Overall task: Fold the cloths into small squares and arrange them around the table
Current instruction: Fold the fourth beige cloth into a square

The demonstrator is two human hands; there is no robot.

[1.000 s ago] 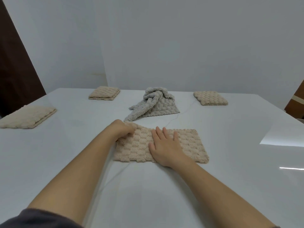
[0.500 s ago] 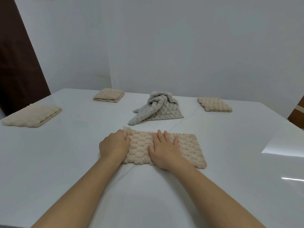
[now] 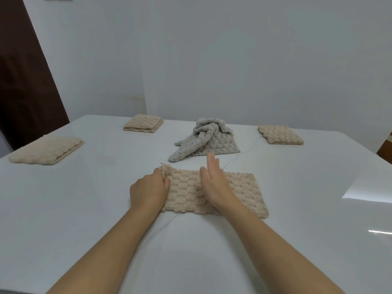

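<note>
A beige waffle cloth [image 3: 241,192], folded into a long strip, lies on the white table [image 3: 84,209] in front of me. My left hand [image 3: 148,190] grips the strip's left end, and its far corner is lifted a little. My right hand [image 3: 214,183] stands on edge across the middle of the strip, fingers straight and pointing away from me. A crumpled grey cloth [image 3: 207,141] lies just beyond. Three folded beige squares sit around the table: one at the left edge [image 3: 46,152], one at the far left [image 3: 144,123], one at the far right [image 3: 280,134].
White walls close in behind the table. A dark brown door [image 3: 25,77] stands at the left. A brown furniture edge [image 3: 386,149] shows past the table's right corner. Light glares off the glossy tabletop at the right.
My right hand has turned from lying flat on the strip to standing on its edge at the middle. My left hand has closed on the strip's left end and raised its corner.
</note>
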